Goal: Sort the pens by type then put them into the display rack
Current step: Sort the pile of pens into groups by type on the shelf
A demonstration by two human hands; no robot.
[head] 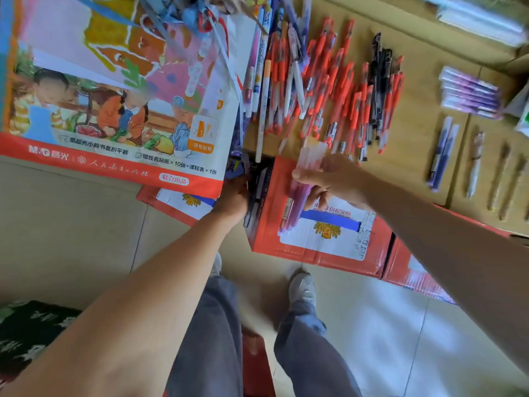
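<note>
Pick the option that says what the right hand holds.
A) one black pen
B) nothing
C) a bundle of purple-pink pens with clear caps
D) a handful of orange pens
C: the right hand grips a bundle of purple-pink pens with clear caps over the red carton, while the orange pens lie untouched in their pile beyond it.

The bare right arm reached in from the right edge. The right hand [329, 181] was turned palm-down, thumb and curled fingers gripping a bundle of pens [297, 196]. The bare left arm stretched straight ahead from the lower left. The left hand [233, 200] bent downward at the wrist, its fingers hidden.
</note>
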